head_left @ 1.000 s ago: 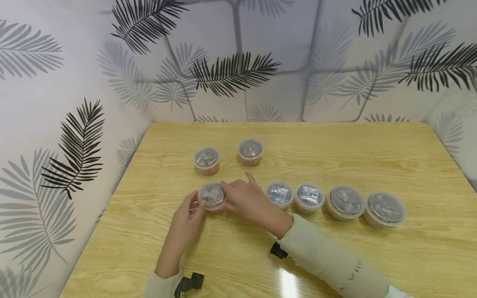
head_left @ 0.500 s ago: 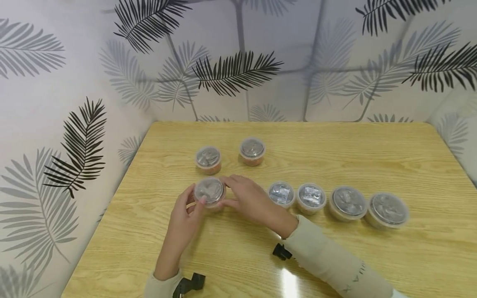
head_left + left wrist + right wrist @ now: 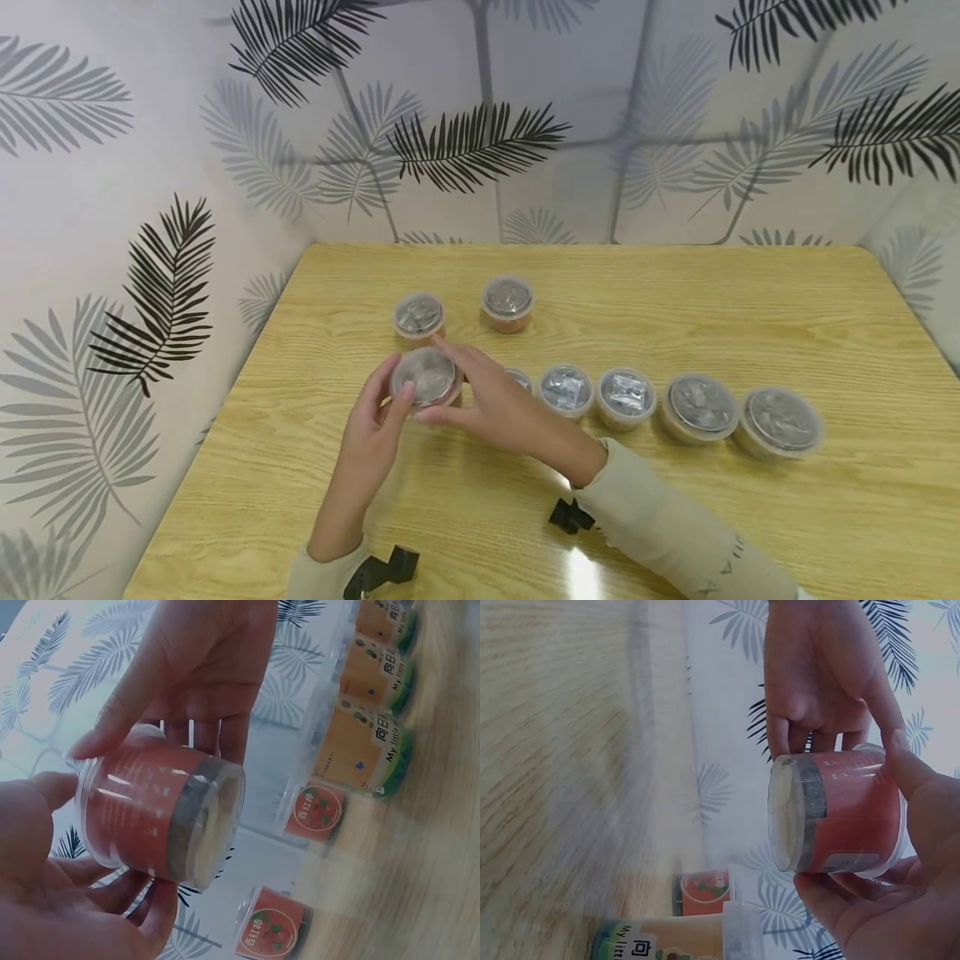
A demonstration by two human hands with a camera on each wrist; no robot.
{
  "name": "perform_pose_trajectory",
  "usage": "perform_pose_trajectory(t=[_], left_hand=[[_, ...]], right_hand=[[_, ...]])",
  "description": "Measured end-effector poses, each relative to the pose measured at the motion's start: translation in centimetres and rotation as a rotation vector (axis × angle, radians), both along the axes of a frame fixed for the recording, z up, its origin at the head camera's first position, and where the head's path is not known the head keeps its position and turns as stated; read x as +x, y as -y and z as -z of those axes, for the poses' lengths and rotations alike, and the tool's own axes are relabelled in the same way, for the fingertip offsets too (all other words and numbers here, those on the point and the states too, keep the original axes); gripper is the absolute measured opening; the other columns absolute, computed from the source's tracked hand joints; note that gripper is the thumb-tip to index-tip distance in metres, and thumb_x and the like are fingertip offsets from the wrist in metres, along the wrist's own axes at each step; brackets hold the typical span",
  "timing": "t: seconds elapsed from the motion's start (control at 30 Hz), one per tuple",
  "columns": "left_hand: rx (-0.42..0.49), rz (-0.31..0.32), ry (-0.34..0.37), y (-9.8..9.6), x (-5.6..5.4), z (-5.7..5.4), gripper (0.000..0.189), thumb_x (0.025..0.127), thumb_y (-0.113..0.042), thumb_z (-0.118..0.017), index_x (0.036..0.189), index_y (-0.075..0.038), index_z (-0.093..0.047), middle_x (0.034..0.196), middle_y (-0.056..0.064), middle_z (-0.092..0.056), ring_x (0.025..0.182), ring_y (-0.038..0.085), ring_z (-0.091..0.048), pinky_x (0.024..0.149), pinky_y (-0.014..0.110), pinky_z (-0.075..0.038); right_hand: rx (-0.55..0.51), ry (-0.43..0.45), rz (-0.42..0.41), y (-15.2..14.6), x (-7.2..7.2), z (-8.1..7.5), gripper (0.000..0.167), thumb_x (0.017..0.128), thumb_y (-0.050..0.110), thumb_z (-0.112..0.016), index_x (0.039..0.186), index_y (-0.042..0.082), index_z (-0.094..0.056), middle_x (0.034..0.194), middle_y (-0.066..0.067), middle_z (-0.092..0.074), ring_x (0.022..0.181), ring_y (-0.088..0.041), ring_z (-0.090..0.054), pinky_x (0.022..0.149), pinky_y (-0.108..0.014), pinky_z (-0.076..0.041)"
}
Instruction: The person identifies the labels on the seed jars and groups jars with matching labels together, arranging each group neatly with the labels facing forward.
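Note:
Both hands hold a round clear plastic tub [image 3: 426, 375] with a red label and a lid, raised over the table. The left hand [image 3: 377, 412] grips its left side, with the thumb on the lid's edge. From the right side the right hand [image 3: 495, 404] pinches it between thumb and fingers. In the left wrist view, the tub's [image 3: 146, 810] red wrap ends in a dark band near the pale-looking base. The right wrist view shows the same tub [image 3: 855, 810] lying sideways in the picture, fingers round both sides.
Two tomato-labelled tubs [image 3: 419, 315] [image 3: 507, 303] stand farther back on the wooden table [image 3: 675, 308]. To the right runs a row of several lidded tubs [image 3: 626, 397], the two rightmost larger [image 3: 780, 421]. Orange labels [image 3: 364, 742] show on several of them. A leaf-patterned wall covering [image 3: 555, 192] rises behind.
The tub has been lifted off the table, slightly toward the back, and its lid has turned more toward the head camera. Another tub in the row now shows behind the right hand.

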State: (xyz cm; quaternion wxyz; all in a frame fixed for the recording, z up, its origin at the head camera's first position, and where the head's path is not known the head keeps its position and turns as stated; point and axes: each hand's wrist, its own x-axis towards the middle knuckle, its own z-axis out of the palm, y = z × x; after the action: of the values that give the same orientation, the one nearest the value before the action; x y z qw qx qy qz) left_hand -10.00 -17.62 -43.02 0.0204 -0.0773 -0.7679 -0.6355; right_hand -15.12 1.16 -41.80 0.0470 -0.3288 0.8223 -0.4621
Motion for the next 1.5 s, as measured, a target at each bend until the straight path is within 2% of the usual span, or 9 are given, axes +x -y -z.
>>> perform_pose_trajectory(t=[0.13, 0.27, 0.37, 0.53, 0.63, 0.83, 1.0, 1.27, 1.5], left_hand=[[0.069, 0.051, 0.008, 0.0, 0.1, -0.1, 0.057, 0.097, -0.02, -0.051, 0.146, -0.01, -0.024, 0.137, 0.01, -0.038, 0.124, 0.022, -0.041, 0.096, 0.023, -0.04], [0.097, 0.077, 0.014, 0.0, 0.1, -0.1, 0.061, 0.096, -0.015, -0.053, 0.147, -0.01, -0.02, 0.138, 0.01, -0.036, 0.124, 0.022, -0.039, 0.096, 0.022, -0.04], [0.079, 0.05, 0.009, 0.0, 0.1, -0.1, 0.059, 0.096, -0.016, -0.052, 0.147, -0.011, -0.023, 0.14, 0.008, -0.036, 0.126, 0.02, -0.038, 0.098, 0.023, -0.038], [0.032, -0.049, -0.001, 0.4, -0.1, -0.1, 0.049, 0.098, -0.023, -0.048, 0.143, -0.013, -0.032, 0.14, 0.003, -0.039, 0.125, 0.016, -0.039, 0.099, 0.022, -0.036], [0.057, -0.089, -0.031, 0.6, -0.2, 0.0, 0.043, 0.1, -0.024, -0.044, 0.14, -0.011, -0.037, 0.138, 0.003, -0.041, 0.123, 0.016, -0.042, 0.098, 0.023, -0.038], [0.115, -0.09, -0.077, 0.5, -0.1, 0.1, 0.039, 0.101, -0.023, -0.038, 0.138, -0.007, -0.039, 0.135, 0.007, -0.044, 0.122, 0.019, -0.044, 0.097, 0.026, -0.04], [0.109, -0.085, -0.038, 0.2, 0.0, -0.2, 0.042, 0.101, -0.023, -0.042, 0.14, -0.009, -0.036, 0.136, 0.004, -0.042, 0.123, 0.017, -0.042, 0.098, 0.025, -0.039], [0.105, 0.008, 0.005, -0.2, 0.2, -0.3, 0.056, 0.098, -0.015, -0.049, 0.147, -0.012, -0.022, 0.143, 0.004, -0.033, 0.13, 0.017, -0.033, 0.101, 0.023, -0.034], [0.112, 0.075, 0.0, -0.1, 0.3, -0.2, 0.06, 0.097, -0.016, -0.051, 0.148, -0.012, -0.02, 0.144, 0.008, -0.031, 0.13, 0.021, -0.033, 0.1, 0.024, -0.035]], right_hand=[[-0.117, 0.072, -0.002, 0.0, 0.0, -0.3, 0.089, 0.077, 0.047, -0.071, 0.147, 0.018, -0.025, 0.139, 0.004, -0.041, 0.122, -0.009, -0.042, 0.096, -0.027, -0.04], [-0.167, 0.121, -0.004, -0.2, 0.9, -2.4, 0.081, 0.079, 0.028, -0.074, 0.145, 0.009, -0.03, 0.135, -0.005, -0.046, 0.121, -0.015, -0.044, 0.096, -0.03, -0.041], [-0.192, 0.169, -0.008, -0.3, 1.2, -3.1, 0.079, 0.079, 0.017, -0.074, 0.144, 0.004, -0.031, 0.135, -0.011, -0.045, 0.121, -0.021, -0.045, 0.097, -0.034, -0.041], [-0.255, 0.199, -0.032, -0.6, 0.1, -0.8, 0.07, 0.085, 0.02, -0.069, 0.144, 0.011, -0.033, 0.136, -0.006, -0.043, 0.117, -0.02, -0.048, 0.096, -0.035, -0.042], [-0.286, 0.193, -0.056, -0.9, 0.0, -0.5, 0.059, 0.092, 0.018, -0.06, 0.143, 0.008, -0.034, 0.135, -0.008, -0.043, 0.116, -0.023, -0.049, 0.094, -0.037, -0.044], [-0.325, 0.218, -0.046, -0.9, 0.1, -0.6, 0.051, 0.093, 0.011, -0.057, 0.14, 0.006, -0.039, 0.132, -0.01, -0.044, 0.115, -0.025, -0.051, 0.092, -0.034, -0.046], [-0.367, 0.255, -0.033, -0.8, 0.1, -0.6, 0.053, 0.089, 0.01, -0.063, 0.137, 0.006, -0.042, 0.132, -0.009, -0.045, 0.112, -0.026, -0.051, 0.091, -0.037, -0.046], [-0.33, 0.334, -0.067, -0.7, 0.1, -0.3, 0.069, 0.083, 0.023, -0.071, 0.142, 0.017, -0.036, 0.135, 0.003, -0.044, 0.118, -0.019, -0.047, 0.096, -0.031, -0.042], [-0.291, 0.363, -0.105, -0.8, 0.6, -0.9, 0.076, 0.082, 0.023, -0.073, 0.145, 0.017, -0.03, 0.139, 0.0, -0.041, 0.119, -0.016, -0.046, 0.1, -0.03, -0.038]])
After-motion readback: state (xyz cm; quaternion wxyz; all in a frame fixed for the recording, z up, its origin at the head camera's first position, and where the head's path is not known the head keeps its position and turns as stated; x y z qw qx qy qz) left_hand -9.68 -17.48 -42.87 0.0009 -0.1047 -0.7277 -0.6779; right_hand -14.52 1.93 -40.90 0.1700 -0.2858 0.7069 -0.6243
